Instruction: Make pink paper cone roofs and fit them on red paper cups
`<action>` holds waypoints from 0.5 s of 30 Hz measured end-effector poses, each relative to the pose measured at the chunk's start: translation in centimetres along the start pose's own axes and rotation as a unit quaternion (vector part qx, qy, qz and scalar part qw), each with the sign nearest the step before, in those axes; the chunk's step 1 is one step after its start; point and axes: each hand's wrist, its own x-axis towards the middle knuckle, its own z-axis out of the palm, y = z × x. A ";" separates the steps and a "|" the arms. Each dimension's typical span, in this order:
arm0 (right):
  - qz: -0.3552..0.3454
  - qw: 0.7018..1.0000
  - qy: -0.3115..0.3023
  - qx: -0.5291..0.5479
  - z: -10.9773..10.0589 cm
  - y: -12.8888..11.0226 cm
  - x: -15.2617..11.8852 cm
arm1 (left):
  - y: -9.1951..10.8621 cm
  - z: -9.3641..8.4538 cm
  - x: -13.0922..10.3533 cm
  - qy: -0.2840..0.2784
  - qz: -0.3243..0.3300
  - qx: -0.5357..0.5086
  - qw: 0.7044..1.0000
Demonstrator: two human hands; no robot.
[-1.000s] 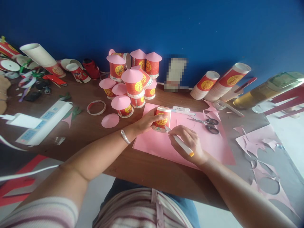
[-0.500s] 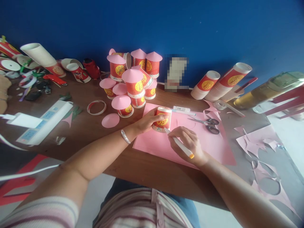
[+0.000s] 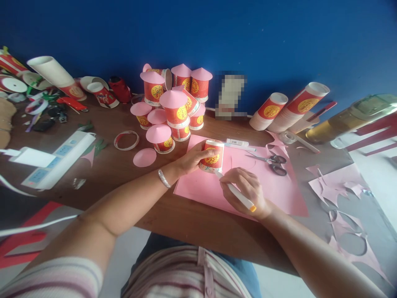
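A red and white paper cup (image 3: 216, 152) with a yellow emblem is gripped by my left hand (image 3: 195, 160), which wraps its left side. My right hand (image 3: 243, 188) pinches a white pen (image 3: 239, 195) with an orange end, its tip close to the cup's lower edge. Whether the tip touches the cup is hard to tell. Beneath my hands lies pink paper (image 3: 269, 194), with black-handled scissors (image 3: 277, 164) and a white marker (image 3: 237, 142) on or by it. Left of the cup stand several cups with pink cone tops (image 3: 173, 100).
A pink disc (image 3: 144, 157), a cardboard ring (image 3: 126, 140) and a power strip (image 3: 60, 159) lie to the left. Stacked cups (image 3: 268, 111), a tape roll (image 3: 288, 137) and a tall bottle (image 3: 347, 120) are at the right, with pink scraps (image 3: 331, 184) nearer.
My right hand and the pen have shifted slightly down and to the right, the tip moving a little away from the cup. My left hand keeps its hold on the cup.
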 end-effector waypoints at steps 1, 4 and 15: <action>0.001 1.000 -0.004 0.000 0.1 0.0 0.0 | 0.0 0.0 0.0 0.003 0.001 -0.002 1.000; -0.002 1.000 -0.010 -0.008 0.3 0.0 -0.1 | 0.1 0.2 0.0 0.002 -0.001 0.000 1.000; -0.006 1.000 -0.011 -0.009 0.3 0.0 -0.1 | 0.4 0.3 -0.1 -0.001 0.000 0.002 1.000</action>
